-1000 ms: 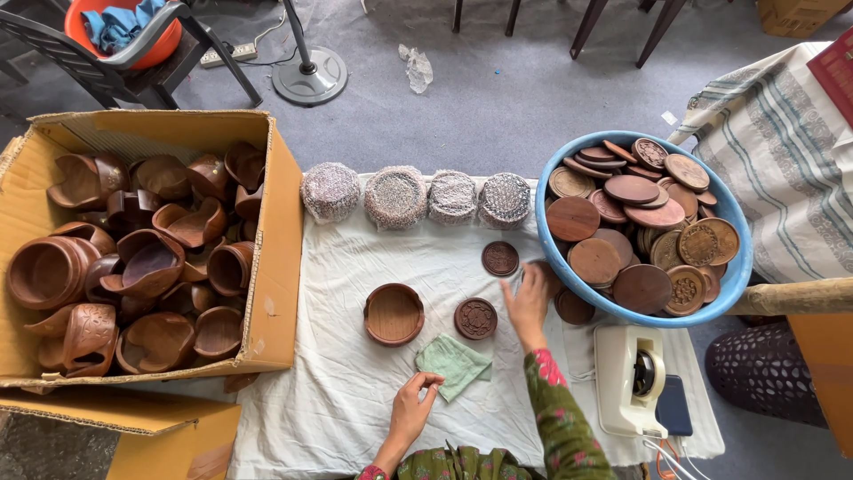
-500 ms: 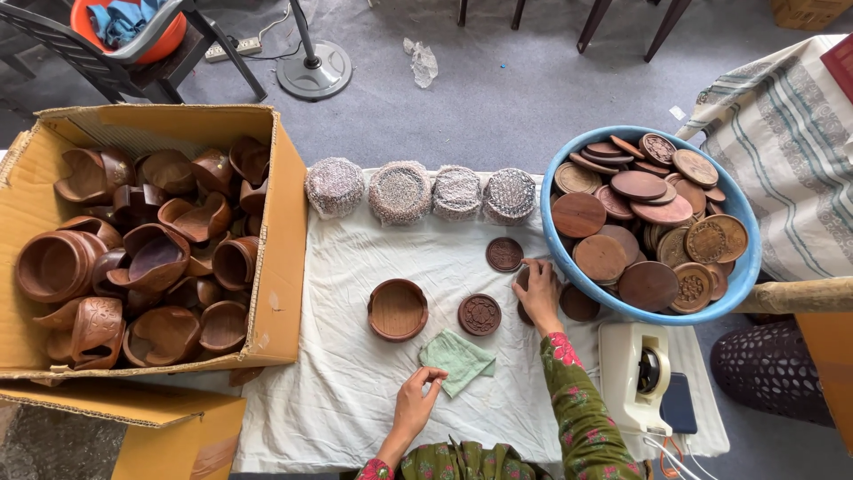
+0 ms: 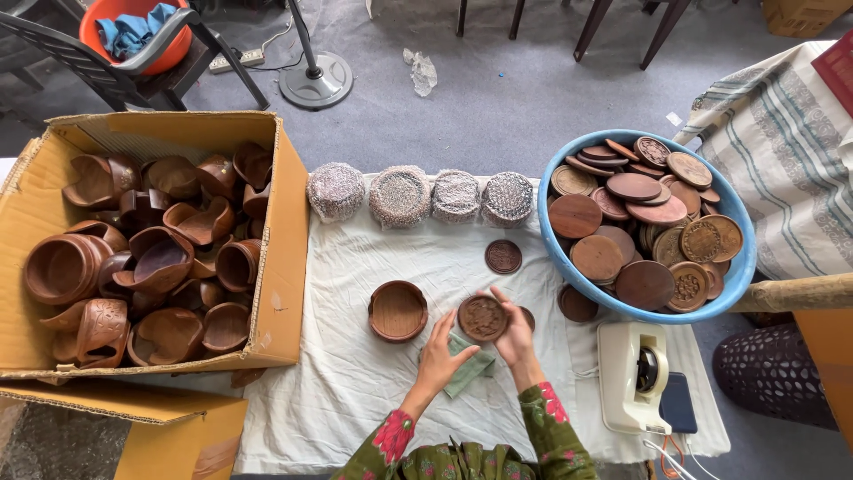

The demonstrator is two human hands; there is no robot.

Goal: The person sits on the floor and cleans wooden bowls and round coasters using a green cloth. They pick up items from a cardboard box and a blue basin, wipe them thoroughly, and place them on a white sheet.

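Observation:
My right hand [image 3: 516,334] holds a round carved wooden lid [image 3: 482,317] tilted up above the white cloth [image 3: 346,382]. My left hand [image 3: 442,351] is at the lid's lower left edge with fingers apart, touching or nearly touching it, just above a folded green rag [image 3: 468,372]. An open wooden bowl [image 3: 397,311] sits on the cloth to the left of my hands. Another carved lid [image 3: 503,256] lies flat further back.
A cardboard box [image 3: 275,231] of wooden bowls stands at left. A blue basin [image 3: 742,267] full of wooden lids is at right, with one lid [image 3: 577,305] beside it. Several wrapped bundles [image 3: 400,196] line the cloth's far edge. A tape dispenser [image 3: 633,373] sits near right.
My right hand has picked the carved lid up off the cloth and brought it in. My left hand has risen from the green rag to meet the lid.

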